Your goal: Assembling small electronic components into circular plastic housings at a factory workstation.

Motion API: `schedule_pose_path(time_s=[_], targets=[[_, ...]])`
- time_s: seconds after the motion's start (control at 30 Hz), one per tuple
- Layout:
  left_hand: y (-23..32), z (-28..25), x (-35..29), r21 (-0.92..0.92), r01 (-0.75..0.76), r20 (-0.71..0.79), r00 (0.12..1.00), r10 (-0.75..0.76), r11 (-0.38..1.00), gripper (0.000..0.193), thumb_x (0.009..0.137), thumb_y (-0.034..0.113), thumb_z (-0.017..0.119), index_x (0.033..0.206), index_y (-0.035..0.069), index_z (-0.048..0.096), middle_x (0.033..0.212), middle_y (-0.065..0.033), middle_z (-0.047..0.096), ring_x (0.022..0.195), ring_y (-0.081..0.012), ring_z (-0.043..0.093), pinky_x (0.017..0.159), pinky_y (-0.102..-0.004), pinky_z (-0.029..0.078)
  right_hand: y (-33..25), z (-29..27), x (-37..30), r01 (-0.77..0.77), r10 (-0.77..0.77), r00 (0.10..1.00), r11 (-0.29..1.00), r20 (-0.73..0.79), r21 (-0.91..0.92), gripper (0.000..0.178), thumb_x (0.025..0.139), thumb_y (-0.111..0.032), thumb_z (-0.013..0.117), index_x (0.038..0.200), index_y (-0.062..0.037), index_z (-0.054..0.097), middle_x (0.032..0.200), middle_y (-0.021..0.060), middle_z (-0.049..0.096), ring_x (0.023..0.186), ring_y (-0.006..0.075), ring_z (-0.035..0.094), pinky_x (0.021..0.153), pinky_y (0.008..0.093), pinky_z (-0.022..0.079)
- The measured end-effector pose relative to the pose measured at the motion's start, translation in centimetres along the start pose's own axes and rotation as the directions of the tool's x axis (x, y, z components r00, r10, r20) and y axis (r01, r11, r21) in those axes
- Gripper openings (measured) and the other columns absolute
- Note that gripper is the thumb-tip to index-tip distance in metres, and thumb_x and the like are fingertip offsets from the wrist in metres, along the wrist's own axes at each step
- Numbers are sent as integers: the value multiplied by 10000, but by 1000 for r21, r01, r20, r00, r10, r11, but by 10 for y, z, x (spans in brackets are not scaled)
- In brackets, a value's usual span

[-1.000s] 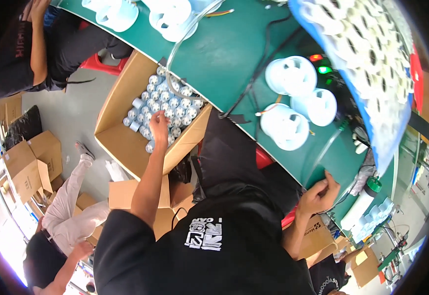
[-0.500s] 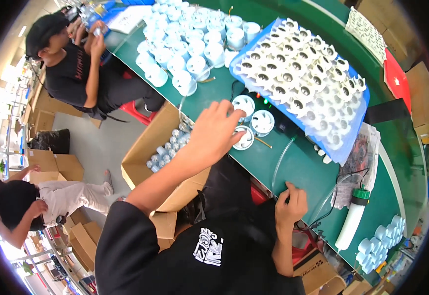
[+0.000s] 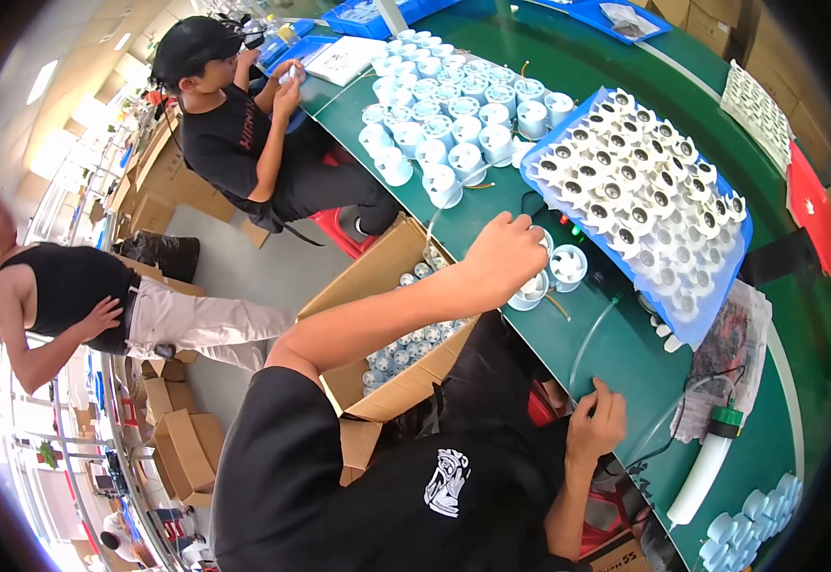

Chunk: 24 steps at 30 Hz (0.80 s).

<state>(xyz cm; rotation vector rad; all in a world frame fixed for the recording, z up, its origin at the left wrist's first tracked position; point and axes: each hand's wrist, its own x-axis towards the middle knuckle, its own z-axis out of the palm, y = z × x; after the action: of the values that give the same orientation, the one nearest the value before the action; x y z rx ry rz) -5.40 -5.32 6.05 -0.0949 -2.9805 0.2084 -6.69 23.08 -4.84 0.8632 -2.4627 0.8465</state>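
My left hand point(image 3: 509, 255) is over a small group of pale blue round housings with white bladed wheels inside. Its fingers curl downward, and what they grip is hidden beneath them. One housing point(image 3: 530, 290) shows below the hand, and another housing point(image 3: 568, 265) stands just to its right. Near the table's front edge, my right hand point(image 3: 597, 422) is closed, with the index finger bent out and a small dark patch between thumb and fingers. A clear tube point(image 3: 582, 345) curves across the green table point(image 3: 616, 348) above it.
A blue tray point(image 3: 536, 181) of white bladed wheels lies at the back. Many pale blue housings point(image 3: 444, 100) crowd the far left. A white cartridge with green cap point(image 3: 701, 477) lies right. A cardboard box point(image 3: 339, 377) holds small parts. A person point(image 3: 234, 133) sits left; another point(image 3: 72, 296) stands.
The view has shifted, so the scene sits further right and lower. My left hand's fingers have gone from spread to curled over the housings. The standing person is now more upright.
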Motion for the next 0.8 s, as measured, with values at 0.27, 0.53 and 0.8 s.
schedule_pose_path(time_s=[0.27, 0.53, 0.8], targets=[[-13, -26, -24, -395, 185, -43, 975, -220, 900, 155, 739, 179, 755, 794, 73, 656, 849, -62, 603, 875, -254, 610, 727, -394, 482, 0, -4, -5, 25, -25, 1000, 1000, 6, -16, 191, 783, 32, 591, 931, -62, 668, 746, 108, 536, 657, 304, 541, 563, 416, 435], [-40, -20, -155, -872, 446, 101, 565, -819, 200, 121, 781, 17, 739, 841, -38, 649, 792, -47, 651, 732, -85, 618, 676, -241, 495, -4, -2, 3, -11, 10, 1000, 1000, 27, 17, 180, 843, 31, 569, 967, -43, 676, 759, 120, 548, 647, 298, 537, 571, 393, 428], [-25, 167, -363, -564, 753, 526, 11, -851, -339, 239, 741, 184, 815, 786, -25, 707, 670, -62, 673, 613, -101, 618, 587, -279, 502, -38, -10, 14, -54, 5, 987, 952, 161, 300, 188, 859, 54, 511, 958, 29, 669, 782, 149, 612, 662, 252, 567, 635, 345, 466]])
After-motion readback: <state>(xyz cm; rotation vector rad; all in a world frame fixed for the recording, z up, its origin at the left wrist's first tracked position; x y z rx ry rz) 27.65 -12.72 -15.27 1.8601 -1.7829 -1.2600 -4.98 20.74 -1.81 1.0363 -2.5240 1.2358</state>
